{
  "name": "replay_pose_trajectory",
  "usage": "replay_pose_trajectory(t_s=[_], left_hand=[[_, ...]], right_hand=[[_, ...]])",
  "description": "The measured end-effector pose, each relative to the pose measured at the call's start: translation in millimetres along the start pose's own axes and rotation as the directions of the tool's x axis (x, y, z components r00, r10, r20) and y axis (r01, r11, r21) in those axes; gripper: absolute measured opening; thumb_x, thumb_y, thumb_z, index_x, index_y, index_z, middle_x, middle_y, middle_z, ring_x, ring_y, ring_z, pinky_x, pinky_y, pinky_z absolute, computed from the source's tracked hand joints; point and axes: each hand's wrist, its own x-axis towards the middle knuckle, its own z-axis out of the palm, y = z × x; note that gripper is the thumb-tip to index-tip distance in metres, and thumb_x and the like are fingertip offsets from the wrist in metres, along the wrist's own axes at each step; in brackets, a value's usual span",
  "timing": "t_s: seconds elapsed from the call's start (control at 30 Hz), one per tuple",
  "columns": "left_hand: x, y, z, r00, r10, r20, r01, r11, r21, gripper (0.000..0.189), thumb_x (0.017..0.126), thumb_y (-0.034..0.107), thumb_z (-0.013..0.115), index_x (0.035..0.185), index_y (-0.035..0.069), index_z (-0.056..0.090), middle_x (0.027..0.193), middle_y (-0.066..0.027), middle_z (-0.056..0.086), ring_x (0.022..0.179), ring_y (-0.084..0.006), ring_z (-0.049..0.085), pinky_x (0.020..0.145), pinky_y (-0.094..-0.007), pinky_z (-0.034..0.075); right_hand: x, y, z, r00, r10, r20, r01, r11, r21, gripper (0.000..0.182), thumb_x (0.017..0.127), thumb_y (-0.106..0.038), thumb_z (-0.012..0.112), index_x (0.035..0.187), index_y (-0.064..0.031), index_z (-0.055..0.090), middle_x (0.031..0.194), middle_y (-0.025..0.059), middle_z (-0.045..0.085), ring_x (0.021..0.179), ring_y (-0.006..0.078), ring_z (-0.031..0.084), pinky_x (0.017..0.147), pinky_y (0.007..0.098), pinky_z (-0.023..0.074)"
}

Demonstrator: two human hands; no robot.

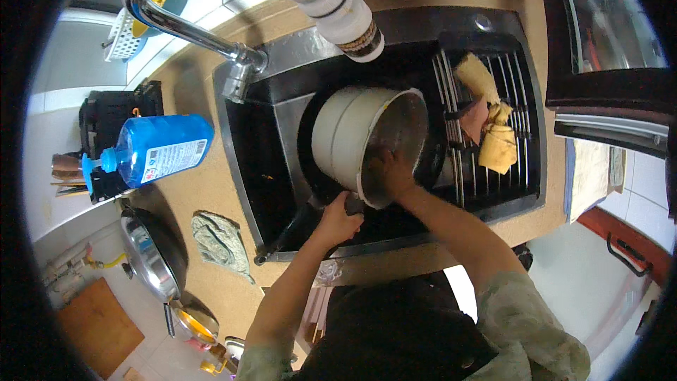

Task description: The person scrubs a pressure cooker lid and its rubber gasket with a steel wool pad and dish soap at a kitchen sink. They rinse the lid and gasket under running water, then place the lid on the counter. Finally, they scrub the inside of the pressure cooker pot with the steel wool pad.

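Note:
A white cooking pot [341, 127] lies tilted in the black sink [275, 174], its open mouth facing right. My left hand [338, 222] is closed around the pot's dark handle, below the rim. Inside the mouth, my right hand [396, 172] is against the inner wall. Its fingers are dim and blurred, so I cannot tell whether they hold anything. Beneath the pot is a black frying pan [308, 161], its handle pointing to the sink's lower left corner. The chrome faucet [195, 32] arches above, with a white filter nozzle [344, 16] over the pot.
Right of the pot, a metal drying rack [521, 90] bears a tan scrubber [476, 76], a pinkish cloth [474, 119] and a yellow sponge [497, 151]. Leftward are a blue soap bottle [164, 148], a folded cloth [219, 241] and a lidded wok [153, 259].

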Motion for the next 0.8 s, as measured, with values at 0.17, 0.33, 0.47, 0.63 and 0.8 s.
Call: replay_pose_trajectory(t_s=[0.17,0.33,0.47,0.63,0.8], left_hand=[[6,-18,-3,0.972,0.234,-0.009,-0.21,0.886,0.414,0.061,0.074,0.015,0.066,0.124,-0.007,0.04,0.09,-0.0204,0.063,0.079,-0.0315,0.063,0.071,-0.0363,0.051],[-12,-1,2,0.953,0.233,-0.195,-0.148,0.917,0.371,0.051,0.071,0.013,0.066,0.116,-0.002,0.048,0.103,-0.0272,0.059,0.102,-0.0431,0.053,0.089,-0.0421,0.042],[-9,-3,6,0.952,0.248,-0.179,-0.187,0.935,0.302,0.049,0.07,0.01,0.065,0.114,-0.002,0.048,0.102,-0.0284,0.058,0.1,-0.0441,0.053,0.086,-0.0435,0.043],[-5,-8,12,0.947,0.293,-0.129,-0.221,0.89,0.4,0.047,0.07,0.008,0.064,0.113,-0.002,0.048,0.097,-0.0289,0.058,0.097,-0.0444,0.054,0.082,-0.0437,0.045],[-9,-19,1,0.924,0.336,-0.185,-0.245,0.888,0.389,0.05,0.07,0.007,0.064,0.115,-0.002,0.046,0.091,-0.0255,0.06,0.085,-0.039,0.06,0.074,-0.041,0.048]], right_hand=[[-19,-21,35,0.997,0.042,-0.06,-0.002,0.84,0.542,0.038,0.079,-0.024,0.06,0.115,-0.0111,0.056,0.119,0.0151,0.052,0.109,0.0352,0.048,0.095,0.0451,0.0386],[-18,42,31,0.995,-0.099,-0.018,0.1,0.981,0.168,0.031,0.082,-0.024,0.056,0.111,-0.0151,0.057,0.116,0.0144,0.051,0.105,0.0324,0.05,0.09,0.0417,0.0436],[-7,67,-8,0.967,-0.243,-0.072,0.185,0.869,-0.459,0.032,0.083,-0.027,0.052,0.113,-0.0168,0.057,0.121,0.0137,0.047,0.109,0.0332,0.048,0.091,0.0443,0.0429],[-31,-10,62,0.992,-0.108,0.067,0.076,0.927,0.368,0.041,0.087,-0.032,0.043,0.122,-0.0138,0.053,0.134,0.0124,0.04,0.124,0.0335,0.035,0.101,0.0558,0.0253],[-9,8,-6,0.941,-0.161,0.297,0.177,0.984,-0.026,0.047,0.088,-0.033,0.04,0.128,-0.0095,0.047,0.136,0.0132,0.04,0.126,0.0336,0.035,0.101,0.0556,0.0268]])
